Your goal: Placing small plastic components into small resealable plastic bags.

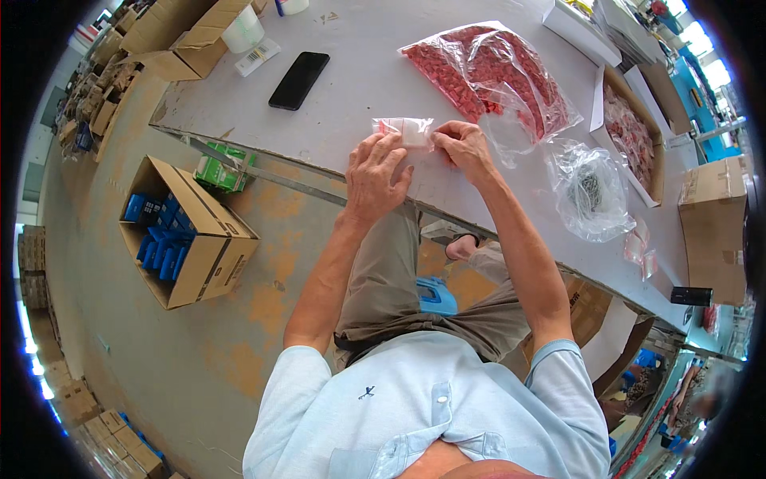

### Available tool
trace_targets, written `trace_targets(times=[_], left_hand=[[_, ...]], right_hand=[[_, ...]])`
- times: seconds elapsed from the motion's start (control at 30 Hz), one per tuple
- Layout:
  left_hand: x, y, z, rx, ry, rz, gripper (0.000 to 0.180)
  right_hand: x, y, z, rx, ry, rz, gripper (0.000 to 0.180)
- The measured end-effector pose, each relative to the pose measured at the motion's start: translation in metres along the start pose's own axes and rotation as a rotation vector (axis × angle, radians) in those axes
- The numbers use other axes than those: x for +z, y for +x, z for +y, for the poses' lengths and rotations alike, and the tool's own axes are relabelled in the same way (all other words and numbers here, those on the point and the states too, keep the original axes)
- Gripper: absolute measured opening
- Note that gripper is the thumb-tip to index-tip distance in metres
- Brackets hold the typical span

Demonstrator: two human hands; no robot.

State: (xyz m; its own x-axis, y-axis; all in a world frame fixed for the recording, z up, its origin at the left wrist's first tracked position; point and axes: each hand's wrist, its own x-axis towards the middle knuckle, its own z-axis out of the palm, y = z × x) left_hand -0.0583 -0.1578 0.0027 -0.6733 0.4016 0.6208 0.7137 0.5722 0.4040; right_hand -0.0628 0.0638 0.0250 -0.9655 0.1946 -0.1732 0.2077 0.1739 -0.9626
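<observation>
A small clear plastic bag (411,133) with a red line along it lies near the table's front edge. My left hand (377,177) rests over its left end, fingers stretched out and thumb apart. At the right end, my right hand (465,150) pinches the bag's edge between thumb and fingers. Beyond my right hand lies a large clear bag of small red pieces (495,68). To its right is a clear bag of thin grey metal parts (589,190), too small to name. What the small bag contains is hard to make out.
A black phone (299,81) lies at the back left of the table (351,48). On the right stands an open box of red-filled packets (628,136), with a cardboard box (712,211) beside it. A carton of blue packs (191,247) sits on the floor to the left.
</observation>
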Motion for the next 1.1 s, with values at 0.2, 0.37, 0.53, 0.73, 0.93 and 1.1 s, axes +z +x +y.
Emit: trace_targets(times=[0.2, 0.37, 0.53, 0.73, 0.93, 1.1], left_hand=[[0.003, 0.000, 0.001, 0.005, 0.012, 0.006, 0.030], [0.000, 0.001, 0.002, 0.017, 0.007, -0.005, 0.029], [-0.009, 0.010, 0.025, 0.017, 0.022, 0.111, 0.029], [0.020, 0.020, 0.079, -0.668, -0.860, -0.172, 0.026], [0.035, 0.031, 0.104, -0.815, -1.301, -0.332, 0.019], [0.045, 0.025, 0.113, -0.780, -1.302, -0.337, 0.011]], right_hand=[[-0.010, -0.012, 0.006, -0.032, 0.122, 0.040, 0.012], [-0.021, -0.033, 0.018, -0.098, 0.330, 0.043, 0.010], [-0.041, -0.062, 0.028, -0.152, 0.426, 0.142, 0.009], [-0.062, -0.099, 0.017, -0.196, 0.435, 0.175, 0.007], [-0.084, -0.132, 0.005, -0.309, 0.286, 0.128, 0.006], [-0.098, -0.143, 0.016, -0.306, 0.214, 0.127, 0.005]])
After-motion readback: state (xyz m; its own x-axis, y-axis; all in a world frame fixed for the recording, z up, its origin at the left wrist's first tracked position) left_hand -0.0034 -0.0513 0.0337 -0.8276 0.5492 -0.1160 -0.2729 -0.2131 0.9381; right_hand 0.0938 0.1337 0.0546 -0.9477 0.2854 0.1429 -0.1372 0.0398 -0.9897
